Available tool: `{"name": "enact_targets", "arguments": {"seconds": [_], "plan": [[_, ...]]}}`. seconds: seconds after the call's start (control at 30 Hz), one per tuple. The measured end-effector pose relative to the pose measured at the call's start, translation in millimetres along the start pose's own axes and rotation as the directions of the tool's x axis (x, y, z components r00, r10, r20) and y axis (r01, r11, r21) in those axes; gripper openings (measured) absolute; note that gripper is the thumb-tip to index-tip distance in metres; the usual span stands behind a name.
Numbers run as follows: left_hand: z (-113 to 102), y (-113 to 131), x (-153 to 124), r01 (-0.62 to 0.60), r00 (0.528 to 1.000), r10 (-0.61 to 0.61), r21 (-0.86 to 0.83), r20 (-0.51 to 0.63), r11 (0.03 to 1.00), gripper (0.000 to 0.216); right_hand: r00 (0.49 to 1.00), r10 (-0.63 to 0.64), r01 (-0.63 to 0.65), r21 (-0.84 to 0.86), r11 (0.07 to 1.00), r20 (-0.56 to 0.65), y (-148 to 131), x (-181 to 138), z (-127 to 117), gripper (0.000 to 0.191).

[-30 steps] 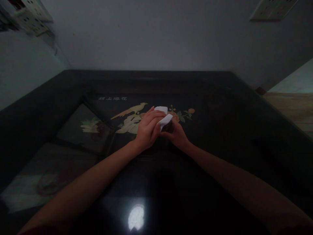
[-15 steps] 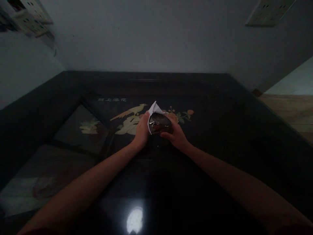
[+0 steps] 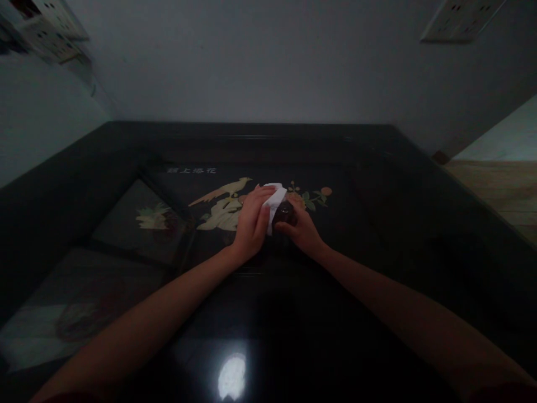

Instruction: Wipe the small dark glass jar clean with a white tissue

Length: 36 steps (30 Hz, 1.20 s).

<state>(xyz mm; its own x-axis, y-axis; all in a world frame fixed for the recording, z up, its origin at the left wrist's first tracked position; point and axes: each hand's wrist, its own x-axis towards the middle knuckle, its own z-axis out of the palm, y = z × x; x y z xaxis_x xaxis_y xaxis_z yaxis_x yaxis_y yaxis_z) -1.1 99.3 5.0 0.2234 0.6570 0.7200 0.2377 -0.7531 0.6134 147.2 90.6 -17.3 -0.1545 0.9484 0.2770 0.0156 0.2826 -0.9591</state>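
Note:
Both my hands meet over the middle of a glossy black table point(image 3: 377, 252). My right hand point(image 3: 302, 228) grips a small dark rounded object point(image 3: 284, 212) from below and the side. My left hand point(image 3: 251, 223) presses a white tissue point(image 3: 274, 197) against the top of that object, fingers curled over the tissue. Most of the dark object is hidden by the tissue and my fingers. The scene is dim.
The tabletop carries an inlaid bird-and-flower picture point(image 3: 222, 193) with a line of characters point(image 3: 192, 170). Pale walls rise behind. Wall sockets point(image 3: 461, 19) sit at top right and more point(image 3: 46, 33) at top left. A wooden floor point(image 3: 499, 187) shows at right.
Half a second ago the tissue was pulled to the left, baring the dark glossy object. Now my left hand has swung back over it and covers it with the tissue.

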Motion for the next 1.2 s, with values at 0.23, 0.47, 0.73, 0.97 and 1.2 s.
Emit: {"name": "enact_targets", "arguments": {"seconds": [0.23,0.47,0.73,0.97,1.2], "plan": [[14.7,-24.1,-1.5,0.574,0.730,-0.683,-0.549,0.007,0.608,0.042,0.999,0.010,-0.011,0.016,1.000,0.041,-3.6,-2.0,-0.7,0.079],[8.9,-8.3,-3.5,0.462,0.850,-0.521,-0.375,-0.069,0.803,0.048,0.997,0.006,-0.010,0.054,0.998,0.076,-1.6,-1.7,-0.2,0.081],[-4.1,1.9,1.1,-0.189,0.982,0.188,0.058,0.026,0.980,0.037,0.998,-0.055,0.055,-0.010,0.998,0.015,1.6,-1.1,-0.5,0.079],[6.1,-7.9,-2.7,0.415,0.888,-0.459,-0.400,-0.015,0.817,0.045,0.999,0.000,0.001,-0.023,1.000,0.046,-0.8,-1.7,-1.7,0.078],[18.7,-21.9,-1.3,0.593,0.629,-0.774,-0.691,0.075,0.414,0.039,0.998,-0.028,0.023,0.074,0.997,0.059,0.1,-2.0,-1.6,0.082]]}}
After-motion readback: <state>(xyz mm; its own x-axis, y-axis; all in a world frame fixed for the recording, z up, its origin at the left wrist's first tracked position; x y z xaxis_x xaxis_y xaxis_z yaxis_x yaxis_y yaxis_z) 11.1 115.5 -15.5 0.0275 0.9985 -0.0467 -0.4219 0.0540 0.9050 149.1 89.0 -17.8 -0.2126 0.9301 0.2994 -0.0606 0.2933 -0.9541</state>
